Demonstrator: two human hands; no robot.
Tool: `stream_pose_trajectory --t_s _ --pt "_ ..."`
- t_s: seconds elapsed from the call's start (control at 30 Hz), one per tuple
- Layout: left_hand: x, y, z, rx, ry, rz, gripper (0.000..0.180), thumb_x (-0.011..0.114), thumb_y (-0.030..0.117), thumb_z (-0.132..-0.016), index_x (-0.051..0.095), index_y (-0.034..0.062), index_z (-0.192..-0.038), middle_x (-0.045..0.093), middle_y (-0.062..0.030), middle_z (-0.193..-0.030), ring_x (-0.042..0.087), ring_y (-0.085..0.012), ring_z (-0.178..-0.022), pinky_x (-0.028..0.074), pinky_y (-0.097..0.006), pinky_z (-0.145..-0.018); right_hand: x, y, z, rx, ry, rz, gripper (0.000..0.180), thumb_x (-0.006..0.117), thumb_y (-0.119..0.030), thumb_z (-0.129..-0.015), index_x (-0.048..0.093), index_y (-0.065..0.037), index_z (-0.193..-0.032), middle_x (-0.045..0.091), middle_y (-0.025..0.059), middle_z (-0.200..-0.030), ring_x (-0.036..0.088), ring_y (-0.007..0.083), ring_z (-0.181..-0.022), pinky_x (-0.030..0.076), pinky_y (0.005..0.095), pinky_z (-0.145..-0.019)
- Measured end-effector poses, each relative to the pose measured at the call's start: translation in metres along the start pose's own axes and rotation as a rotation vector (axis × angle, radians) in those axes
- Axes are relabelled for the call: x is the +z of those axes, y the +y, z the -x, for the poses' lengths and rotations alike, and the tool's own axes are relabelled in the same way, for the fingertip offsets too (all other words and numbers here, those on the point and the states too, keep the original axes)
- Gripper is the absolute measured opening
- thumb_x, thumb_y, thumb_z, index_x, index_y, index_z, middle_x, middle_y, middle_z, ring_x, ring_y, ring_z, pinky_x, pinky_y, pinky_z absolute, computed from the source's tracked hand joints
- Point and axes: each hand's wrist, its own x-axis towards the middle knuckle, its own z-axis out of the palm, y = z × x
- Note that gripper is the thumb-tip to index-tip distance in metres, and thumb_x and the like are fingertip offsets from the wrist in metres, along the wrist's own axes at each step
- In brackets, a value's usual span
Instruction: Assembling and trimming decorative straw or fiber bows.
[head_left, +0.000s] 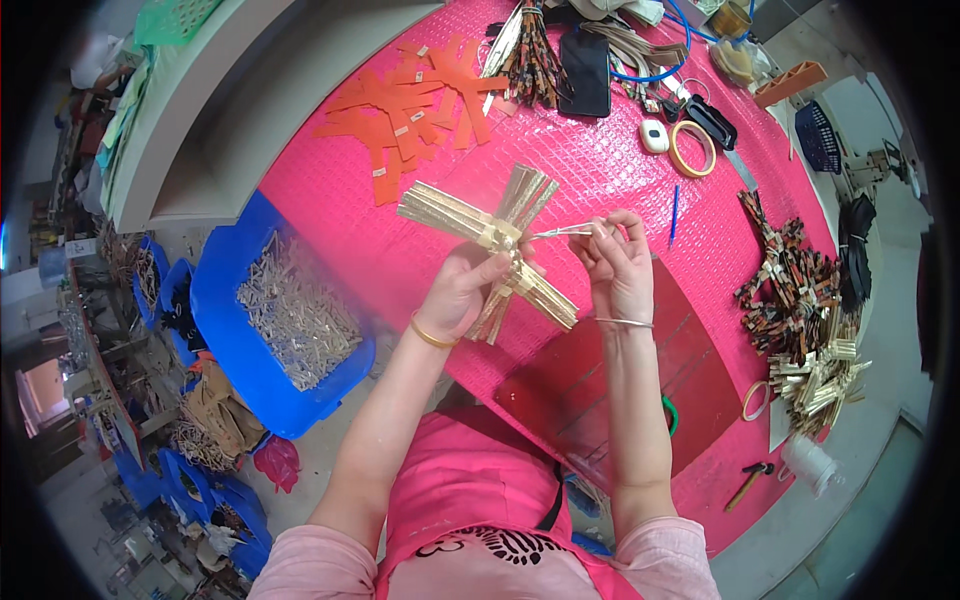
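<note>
My left hand [460,292] is closed round the middle of a cross-shaped bundle of gold strips [447,212], its arms fanning out in several directions. A knotted band sits at the crossing, with my left thumb pressed beside it. Thin pale strands [558,233] run from that crossing to my right hand [620,255], whose fingers pinch them a little to the right. Both hands are held over the pink table covering [400,240]. Whether the strands are thread or narrow strips is too small to tell.
Orange cut pieces [400,115] lie at the far left, near a black phone [585,75] and a tape roll [692,148]. Dark patterned bundles [790,285] and gold bundles [815,385] pile up right. A red board [620,370], a hammer [745,488] and a blue bin [225,300] are nearer.
</note>
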Motion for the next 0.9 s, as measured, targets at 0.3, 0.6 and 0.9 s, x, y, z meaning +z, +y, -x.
stream_pose_trajectory --t_s 0.3,0.6,0.9 --pt "0.001 0.058 0.069 0.041 0.008 -0.140 0.031 0.055 0.012 -0.079 0.047 -0.0022 -0.106 0.053 -0.0122 -0.101 0.057 -0.0206 -0.084 0.046 -0.031 -0.073 0.058 -0.014 0.059 -0.215 -0.046 0.077 0.025 0.053 0.006 -0.074 0.043 -0.004 -0.095 0.052 0.0053 -0.079 0.055 0.0155 -0.072 0.047 0.0282 -0.069" --pt "0.038 0.127 0.151 -0.040 -0.168 -0.174 0.026 0.056 0.008 -0.077 0.051 -0.0024 -0.100 0.056 -0.0093 -0.094 0.056 -0.0169 -0.081 0.045 -0.027 -0.071 0.142 -0.013 0.116 -0.359 -0.273 0.703 0.020 0.053 0.004 -0.072 0.049 -0.001 -0.091 0.055 0.0031 -0.079 0.055 0.0104 -0.073 0.043 0.0224 -0.069" --pt "-0.004 0.117 0.193 -0.022 -0.227 -0.124 0.029 0.056 0.011 -0.080 0.051 -0.0011 -0.106 0.054 -0.0015 -0.092 0.048 -0.0079 -0.083 0.040 -0.023 -0.072 0.145 0.015 0.159 -0.434 -0.346 1.208 0.025 0.059 0.000 -0.069 0.053 -0.001 -0.093 0.059 0.0069 -0.074 0.058 0.0131 -0.069 0.046 0.0263 -0.065"
